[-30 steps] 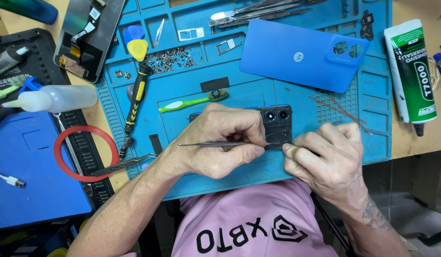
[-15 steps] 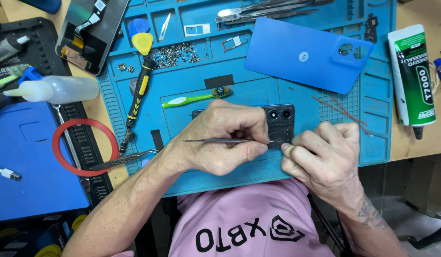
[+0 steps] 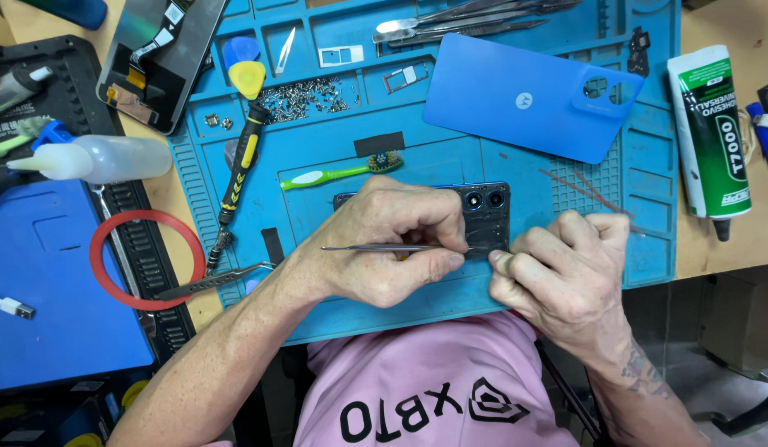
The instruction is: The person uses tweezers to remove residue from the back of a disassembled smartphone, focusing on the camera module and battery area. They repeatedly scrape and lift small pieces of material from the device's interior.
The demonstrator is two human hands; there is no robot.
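An opened dark phone [image 3: 481, 209] lies on the blue repair mat [image 3: 334, 157], its camera lenses showing at the right end. My left hand [image 3: 384, 248] covers most of it and pinches thin metal tweezers [image 3: 375, 247] that point right toward the phone's edge. My right hand [image 3: 566, 277] rests at the phone's right end, fingers curled against it, touching the tweezer tip area. What the tweezer tips hold is hidden.
On the mat: blue phone back cover [image 3: 529, 95], green toothbrush [image 3: 334, 174], black-yellow screwdriver [image 3: 239, 170], heap of small screws [image 3: 305, 98], spare tweezers [image 3: 214, 281], metal tools [image 3: 467, 21]. A glue tube [image 3: 715, 132] lies right, a white squeeze bottle [image 3: 98, 159], red ring [image 3: 144, 258] and detached screen [image 3: 156, 54] left.
Both hands keep their places on the phone; the tweezers stay level. Only the camera view shifts slightly.
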